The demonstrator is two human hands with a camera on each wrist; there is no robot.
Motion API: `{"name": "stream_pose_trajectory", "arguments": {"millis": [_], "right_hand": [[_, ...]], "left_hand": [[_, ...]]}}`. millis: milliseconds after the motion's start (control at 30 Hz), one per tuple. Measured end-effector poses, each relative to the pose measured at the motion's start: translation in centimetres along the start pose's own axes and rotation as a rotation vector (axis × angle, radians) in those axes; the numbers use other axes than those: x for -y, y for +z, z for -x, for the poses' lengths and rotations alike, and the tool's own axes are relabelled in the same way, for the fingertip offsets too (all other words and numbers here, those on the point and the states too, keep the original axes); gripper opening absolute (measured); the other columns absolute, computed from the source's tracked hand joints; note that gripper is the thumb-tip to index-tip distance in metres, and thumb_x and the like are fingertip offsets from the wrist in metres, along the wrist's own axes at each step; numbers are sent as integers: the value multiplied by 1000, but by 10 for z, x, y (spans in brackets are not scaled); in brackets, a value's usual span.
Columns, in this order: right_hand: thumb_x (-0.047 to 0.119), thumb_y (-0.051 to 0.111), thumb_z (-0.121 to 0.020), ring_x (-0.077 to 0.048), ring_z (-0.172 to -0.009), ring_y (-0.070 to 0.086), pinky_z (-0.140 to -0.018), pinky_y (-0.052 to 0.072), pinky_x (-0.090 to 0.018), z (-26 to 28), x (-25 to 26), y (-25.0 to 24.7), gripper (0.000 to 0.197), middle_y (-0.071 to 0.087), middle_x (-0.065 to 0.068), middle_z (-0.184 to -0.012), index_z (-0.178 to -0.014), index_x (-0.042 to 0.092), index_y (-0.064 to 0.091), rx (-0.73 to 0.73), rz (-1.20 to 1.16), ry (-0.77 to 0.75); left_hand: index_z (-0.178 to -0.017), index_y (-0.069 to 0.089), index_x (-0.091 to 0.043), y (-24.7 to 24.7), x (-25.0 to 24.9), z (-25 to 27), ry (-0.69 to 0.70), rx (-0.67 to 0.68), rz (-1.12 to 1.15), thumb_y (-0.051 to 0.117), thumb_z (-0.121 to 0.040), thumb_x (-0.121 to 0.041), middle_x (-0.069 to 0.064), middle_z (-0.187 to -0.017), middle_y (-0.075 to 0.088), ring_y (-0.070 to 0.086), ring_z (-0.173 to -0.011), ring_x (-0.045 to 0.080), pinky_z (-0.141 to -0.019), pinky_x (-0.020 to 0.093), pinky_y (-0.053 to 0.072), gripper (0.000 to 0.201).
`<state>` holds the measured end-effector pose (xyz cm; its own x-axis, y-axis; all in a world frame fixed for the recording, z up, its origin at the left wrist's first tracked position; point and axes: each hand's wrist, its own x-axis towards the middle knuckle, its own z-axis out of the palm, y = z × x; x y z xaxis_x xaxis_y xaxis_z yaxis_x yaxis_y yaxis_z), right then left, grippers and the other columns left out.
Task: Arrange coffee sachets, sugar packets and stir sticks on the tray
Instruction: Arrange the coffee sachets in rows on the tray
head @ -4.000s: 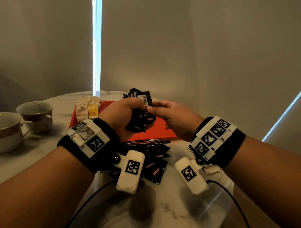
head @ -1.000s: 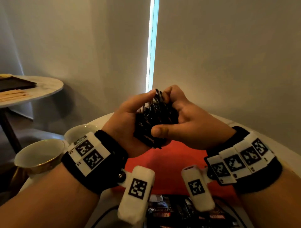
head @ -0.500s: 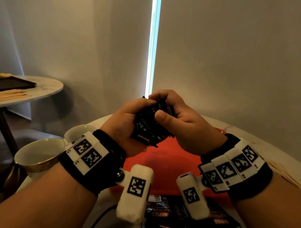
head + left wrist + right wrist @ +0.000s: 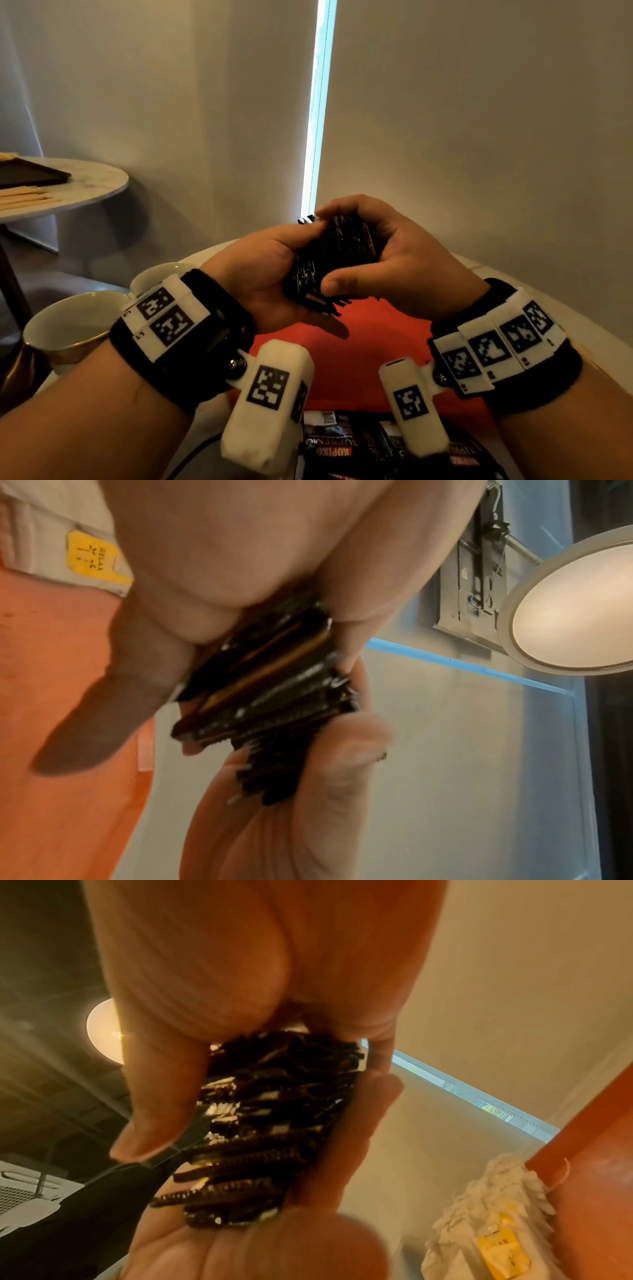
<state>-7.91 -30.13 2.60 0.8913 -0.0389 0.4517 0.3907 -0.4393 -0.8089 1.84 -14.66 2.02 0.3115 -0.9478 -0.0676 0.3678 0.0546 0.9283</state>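
— So, how far along does it look?

— Partway, I'd judge. Both hands hold one stack of black coffee sachets (image 4: pixel 334 255) above the red tray (image 4: pixel 370 346) — the left hand (image 4: pixel 263 274) cups it from below with fingers curled round the far edge, the right hand (image 4: pixel 394 260) clamps it with the thumb on the near face and fingers (image 4: pixel 346 205) bent over the top. The edges sit ragged in the right wrist view, so I'd say the stack is being squared before it goes down.

— Anything on the tray already?

— A row of white sugar packets (image 4: pixel 489 1221), one with a yellow label, stands at one edge of it. That part looks done.

— And what's left?

— More loose sachets (image 4: pixel 346 445) lie on the bench just in front of the tray, near the wrists. I see no stir sticks on the tray; pale sticks (image 4: pixel 20 198) lie on a separate round table (image 4: pixel 96 185) well apart, though I cannot tell if those belong to this job.
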Motion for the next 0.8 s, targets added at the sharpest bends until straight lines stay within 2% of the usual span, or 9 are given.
{"name": "stream_pose_trajectory", "arguments": {"millis": [100,200,267,367,433,500,567,700,800], "right_hand": [[19,96,-53,-27,-105,69,-80,59,-37,0,0,-2,80,60,-15,-124,-126,24,63,-4,3,11],[2,92,-60,-19,-106,70,-82,59,-33,3,5,-4,85,64,-1,-118,-134,23,55,8,-31,11],[8,94,-58,-16,-109,69,-87,59,-33,4,6,-4,89,62,3,-120,-135,26,54,-5,1,4],[27,97,-50,-19,-119,63,-95,57,-40,3,5,-4,91,58,-3,-130,-131,30,57,-19,47,0],[22,99,-51,-20,-120,63,-95,57,-40,3,6,-3,90,59,-3,-130,-130,28,56,-4,55,1],[6,94,-59,-19,-116,65,-91,58,-36,4,7,-2,82,62,-4,-125,-128,22,55,10,15,-8],[0,90,-63,-20,-114,66,-90,58,-36,4,9,-3,76,62,-5,-124,-127,19,54,-9,-5,-22],[0,91,-60,-19,-100,71,-81,60,-35,3,9,-2,71,68,-2,-108,-119,17,57,-14,-8,-9],[-2,92,-60,-18,-91,71,-74,58,-30,4,7,4,72,68,-7,-103,-119,14,54,49,35,27]], "left_hand": [[-119,69,-21,3,2,-1,-23,8,-1,34,-102,-53,6,-106,74,72,-88,23,-74,52,59,51],[-114,68,-17,2,0,0,-27,27,112,37,-99,-53,7,-99,71,66,-78,22,-70,42,55,50],[-114,62,-17,0,-3,2,-14,61,194,39,-93,-45,9,-100,68,62,-74,24,-73,42,51,42],[-123,57,-19,-4,-4,4,19,162,200,40,-94,-34,9,-113,66,58,-80,23,-79,41,42,37],[-131,55,-16,-3,-4,5,31,201,171,39,-99,-35,12,-119,65,55,-89,25,-80,40,40,40],[-131,59,-10,-2,-3,4,45,135,132,42,-98,-37,14,-117,68,62,-88,27,-81,42,54,46],[-126,65,-9,1,-3,3,71,66,104,48,-93,-39,14,-115,71,69,-88,26,-80,43,60,48],[-109,74,-12,10,1,1,71,4,92,57,-86,-43,9,-101,73,70,-81,22,-72,38,59,42],[-106,74,-18,15,5,0,43,-21,31,62,-78,-48,5,-100,74,70,-87,23,-81,48,53,42]]}}
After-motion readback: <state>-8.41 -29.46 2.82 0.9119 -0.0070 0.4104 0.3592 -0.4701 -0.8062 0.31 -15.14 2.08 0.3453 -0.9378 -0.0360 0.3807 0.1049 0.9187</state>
